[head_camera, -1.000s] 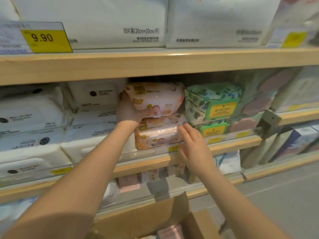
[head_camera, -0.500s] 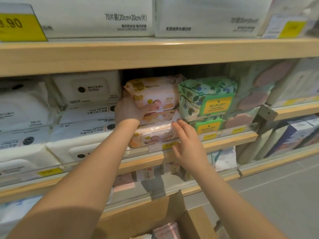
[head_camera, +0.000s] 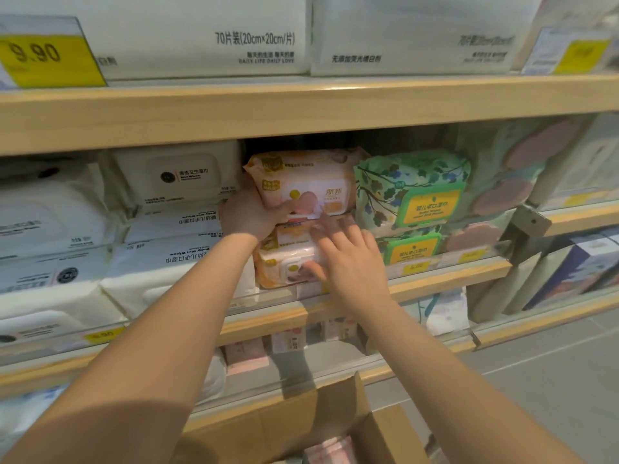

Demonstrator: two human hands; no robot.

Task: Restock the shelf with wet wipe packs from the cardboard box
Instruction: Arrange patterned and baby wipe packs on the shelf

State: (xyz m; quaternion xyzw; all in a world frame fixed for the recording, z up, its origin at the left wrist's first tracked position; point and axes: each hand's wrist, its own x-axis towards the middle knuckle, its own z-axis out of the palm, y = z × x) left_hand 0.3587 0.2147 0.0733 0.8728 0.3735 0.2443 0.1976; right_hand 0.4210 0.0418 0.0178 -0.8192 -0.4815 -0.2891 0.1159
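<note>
An orange and pink wet wipe pack (head_camera: 304, 182) stands on the middle shelf (head_camera: 449, 279), on top of a second pack of the same kind (head_camera: 284, 262). My left hand (head_camera: 249, 216) grips the upper pack at its lower left corner, thumb across its front. With straight fingers, my right hand (head_camera: 348, 259) presses on the front of the lower pack, fingertips reaching the seam between the two. At the bottom of the view an open cardboard box (head_camera: 335, 420) shows a pink pack (head_camera: 330, 452) inside.
White wipe packs (head_camera: 174, 222) fill the shelf to the left, green leaf-print packs (head_camera: 412, 192) stand to the right. Large white packs (head_camera: 207, 35) and a yellow 9.90 price tag (head_camera: 43, 58) sit on the top shelf. Grey floor (head_camera: 552, 380) lies lower right.
My right hand has moved up and left from the shelf's front edge onto the lower pack. The left hand keeps its hold on the upper pack.
</note>
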